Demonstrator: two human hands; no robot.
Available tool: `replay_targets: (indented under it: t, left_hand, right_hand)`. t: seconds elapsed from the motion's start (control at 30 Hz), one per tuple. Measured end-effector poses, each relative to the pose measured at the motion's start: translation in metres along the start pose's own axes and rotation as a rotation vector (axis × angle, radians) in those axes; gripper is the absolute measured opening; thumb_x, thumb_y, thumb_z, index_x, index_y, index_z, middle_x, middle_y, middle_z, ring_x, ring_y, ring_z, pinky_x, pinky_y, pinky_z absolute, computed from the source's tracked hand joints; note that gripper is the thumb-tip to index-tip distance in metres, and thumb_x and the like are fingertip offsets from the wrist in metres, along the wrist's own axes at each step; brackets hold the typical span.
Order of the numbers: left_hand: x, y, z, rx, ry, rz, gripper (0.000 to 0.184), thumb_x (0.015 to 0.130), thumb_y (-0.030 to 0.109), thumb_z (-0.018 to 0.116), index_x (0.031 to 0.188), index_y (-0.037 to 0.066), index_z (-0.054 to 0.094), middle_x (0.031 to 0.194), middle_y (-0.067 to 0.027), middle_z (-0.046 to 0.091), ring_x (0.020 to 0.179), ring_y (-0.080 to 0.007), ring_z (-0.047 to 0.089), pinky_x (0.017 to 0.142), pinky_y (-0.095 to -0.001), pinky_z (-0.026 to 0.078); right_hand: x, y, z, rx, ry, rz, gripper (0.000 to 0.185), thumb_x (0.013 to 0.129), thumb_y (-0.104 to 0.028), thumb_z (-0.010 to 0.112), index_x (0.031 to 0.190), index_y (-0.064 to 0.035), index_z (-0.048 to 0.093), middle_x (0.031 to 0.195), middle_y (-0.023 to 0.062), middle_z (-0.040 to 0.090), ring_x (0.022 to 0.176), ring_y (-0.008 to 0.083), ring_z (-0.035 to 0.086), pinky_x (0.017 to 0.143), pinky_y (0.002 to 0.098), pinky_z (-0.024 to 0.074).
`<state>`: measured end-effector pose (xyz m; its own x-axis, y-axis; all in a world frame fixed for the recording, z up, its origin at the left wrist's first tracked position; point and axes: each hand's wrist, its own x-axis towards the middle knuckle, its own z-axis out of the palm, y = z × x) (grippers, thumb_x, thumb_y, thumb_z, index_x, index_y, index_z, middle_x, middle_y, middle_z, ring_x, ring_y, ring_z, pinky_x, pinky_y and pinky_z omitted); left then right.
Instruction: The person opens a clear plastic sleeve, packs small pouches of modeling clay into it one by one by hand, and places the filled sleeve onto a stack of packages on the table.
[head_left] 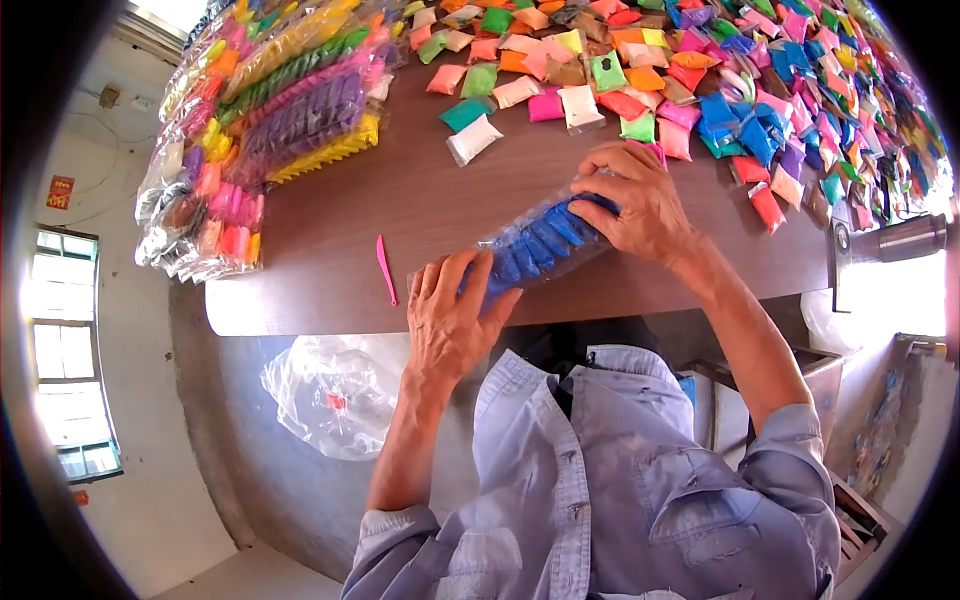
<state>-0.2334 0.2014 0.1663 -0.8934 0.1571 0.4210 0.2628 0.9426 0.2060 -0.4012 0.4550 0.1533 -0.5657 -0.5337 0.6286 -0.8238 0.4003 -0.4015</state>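
Note:
A clear plastic bag with a row of blue packets lies slantwise between my hands over the front part of the table. My left hand grips its lower left end, thumb and fingers closed round the plastic. At the upper right end my right hand has its fingers bent over the bag, closed on it. A small pink plastic knife lies on the table, left of my left hand. Just beyond my right hand are loose coloured packets, among them a white packet and a light green packet.
Stacked bags of sorted packets stand at the table's left. A big pile of loose coloured packets covers the back and right. A clear plastic sack is below the table's front edge. A metal fixture is at the right edge.

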Motion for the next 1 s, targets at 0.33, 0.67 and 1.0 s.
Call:
replay_targets:
  t: [0.33,0.67,1.0]
  left_hand:
    - [0.009,-0.011,0.001,-0.12,0.053,-0.123,0.046,0.087,0.026,0.09,0.125,0.003,0.076,0.127,-0.015,0.073,0.116,-0.0388,0.068,0.1,-0.0479,0.056]
    - [0.004,-0.018,0.003,0.036,0.096,-0.099,0.052,0.083,0.023,0.092,0.128,0.005,0.073,0.139,-0.0141,0.068,0.124,-0.0382,0.065,0.105,-0.0518,0.052]
    - [0.031,0.006,-0.006,-0.028,-0.009,-0.036,0.061,0.08,0.029,0.093,0.132,0.005,0.071,0.142,-0.0169,0.067,0.129,-0.0375,0.065,0.109,-0.0512,0.05]
  right_hand:
    - [0.011,0.011,0.01,0.156,-0.026,0.156,0.024,0.081,-0.02,0.091,0.099,-0.0095,0.079,0.104,0.0061,0.074,0.101,0.03,0.071,0.092,0.0438,0.0539]
    - [-0.033,-0.009,-0.024,-0.023,0.093,0.128,0.039,0.08,-0.019,0.09,0.116,-0.0104,0.077,0.129,0.0113,0.068,0.116,0.0343,0.068,0.099,0.045,0.0566]
    - [-0.02,-0.019,0.001,0.0,-0.116,-0.027,0.064,0.074,-0.019,0.095,0.134,-0.0162,0.072,0.148,0.0115,0.062,0.138,0.0381,0.06,0.116,0.0518,0.0479]
